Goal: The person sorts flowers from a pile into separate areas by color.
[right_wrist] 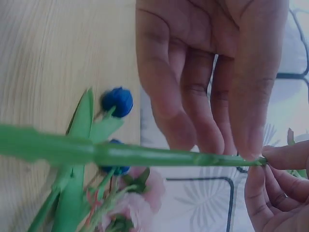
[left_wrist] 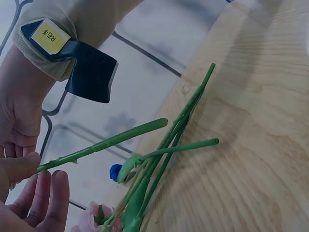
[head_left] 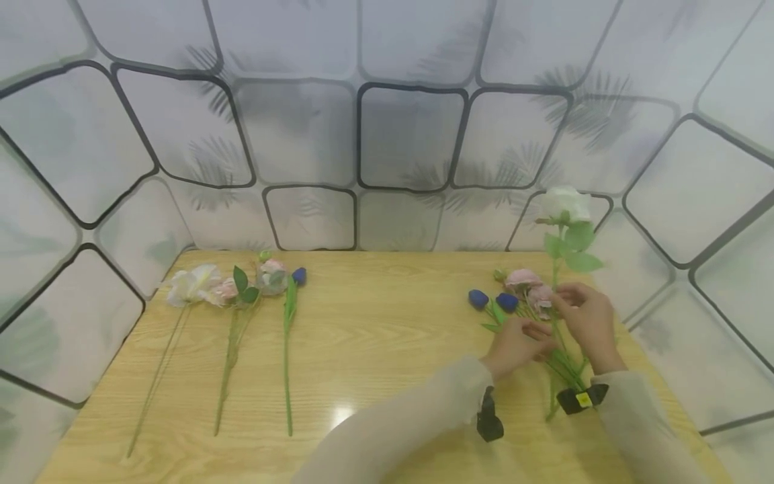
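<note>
On the right side, a white rose (head_left: pixel 566 204) stands upright on a long green stem with leaves. My right hand (head_left: pixel 585 326) pinches this stem below the leaves. My left hand (head_left: pixel 519 346) holds the same stem lower down, between thumb and fingers. In the left wrist view the rose's bare cut stem (left_wrist: pixel 120 139) sticks out past the left hand (left_wrist: pixel 41 195). Below it, blue tulips (head_left: pixel 506 302) and pink flowers (head_left: pixel 523 279) lie bunched on the table, their stems (left_wrist: pixel 181 121) crossing. The right wrist view shows both hands' fingertips close together on the rose stem (right_wrist: pixel 145 154).
On the left of the wooden table (head_left: pixel 387 323) lie a white flower (head_left: pixel 195 285), pink flowers (head_left: pixel 272 277) with leafy stems, and a blue tulip (head_left: pixel 299 275). A patterned cloth backdrop (head_left: pixel 411 138) surrounds the table's back and sides.
</note>
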The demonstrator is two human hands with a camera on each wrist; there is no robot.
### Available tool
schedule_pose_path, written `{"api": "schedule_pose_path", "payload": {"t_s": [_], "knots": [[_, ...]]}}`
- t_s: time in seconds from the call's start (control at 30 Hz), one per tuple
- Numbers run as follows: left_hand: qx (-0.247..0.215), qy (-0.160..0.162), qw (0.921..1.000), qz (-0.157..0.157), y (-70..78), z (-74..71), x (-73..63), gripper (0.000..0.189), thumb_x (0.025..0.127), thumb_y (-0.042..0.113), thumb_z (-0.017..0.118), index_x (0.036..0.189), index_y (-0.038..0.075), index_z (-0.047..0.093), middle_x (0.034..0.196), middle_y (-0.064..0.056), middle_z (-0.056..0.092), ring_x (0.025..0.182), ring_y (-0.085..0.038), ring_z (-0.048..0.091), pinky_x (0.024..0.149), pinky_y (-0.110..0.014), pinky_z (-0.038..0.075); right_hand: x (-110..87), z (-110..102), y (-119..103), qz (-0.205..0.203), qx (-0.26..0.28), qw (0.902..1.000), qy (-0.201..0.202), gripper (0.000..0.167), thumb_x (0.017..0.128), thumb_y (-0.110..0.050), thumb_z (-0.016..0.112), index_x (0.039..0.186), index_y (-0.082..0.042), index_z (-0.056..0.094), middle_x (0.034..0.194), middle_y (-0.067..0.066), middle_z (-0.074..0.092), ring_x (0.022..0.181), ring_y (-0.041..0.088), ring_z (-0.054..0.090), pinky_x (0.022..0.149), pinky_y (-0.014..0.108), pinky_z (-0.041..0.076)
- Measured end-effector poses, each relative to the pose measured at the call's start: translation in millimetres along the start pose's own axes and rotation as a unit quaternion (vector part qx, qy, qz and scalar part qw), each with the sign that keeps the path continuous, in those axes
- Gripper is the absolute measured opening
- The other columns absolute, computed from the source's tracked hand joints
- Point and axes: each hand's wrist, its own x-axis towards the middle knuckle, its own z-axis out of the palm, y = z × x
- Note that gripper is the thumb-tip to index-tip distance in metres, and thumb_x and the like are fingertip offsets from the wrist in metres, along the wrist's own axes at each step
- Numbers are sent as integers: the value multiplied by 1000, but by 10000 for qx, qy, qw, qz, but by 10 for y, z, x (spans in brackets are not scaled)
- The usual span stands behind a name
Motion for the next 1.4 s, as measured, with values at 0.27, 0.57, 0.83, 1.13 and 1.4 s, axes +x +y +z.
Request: {"api": "schedule_pose_path", "payload": {"t_s": [0.27, 0.57, 0.83, 1.13, 1.4], "knots": [[172, 183, 9997, 76, 31, -218, -99, 22, 83, 12, 70, 102, 4, 65, 89, -1, 68, 73, -22, 70, 63, -22, 56, -34, 133, -199, 129, 340, 9993, -98, 35, 90, -26, 63, 107, 5, 63, 101, 26, 67, 68, -18, 46, 63, 8, 44], [304, 271, 9987, 318, -5, -480, -198, 27, 84, 12, 69, 108, 1, 62, 94, -4, 67, 68, -7, 65, 61, -15, 54, -30, 329, -398, 75, 798, 9967, -111, 31, 86, -22, 67, 104, 3, 64, 92, 14, 70, 68, -16, 51, 63, 6, 46], [486, 489, 9966, 445, -51, -808, -302, 20, 86, 6, 65, 104, 0, 61, 95, -7, 65, 68, -8, 65, 61, -17, 55, 11, 569, -608, -357, 1107, 9922, -455, 24, 86, -8, 66, 102, 9, 62, 95, 26, 66, 64, -13, 52, 62, 8, 48], [762, 712, 9932, 511, -50, -1187, -485, 20, 85, 9, 66, 102, 1, 60, 95, -10, 65, 68, -8, 65, 61, -18, 56, 35, 855, -914, -196, 1434, 9848, -963, 28, 88, -11, 64, 108, 7, 60, 100, 24, 65, 68, -3, 56, 64, 13, 52], [1104, 1030, 9867, 601, -32, -1512, -727, 19, 85, 8, 65, 102, 0, 60, 94, -13, 65, 70, -16, 67, 63, -23, 57, 0, 1129, -1214, -175, 2029, 9734, -1051, 24, 85, -6, 65, 104, 8, 61, 94, 24, 65, 63, -2, 56, 63, 21, 56]]}}
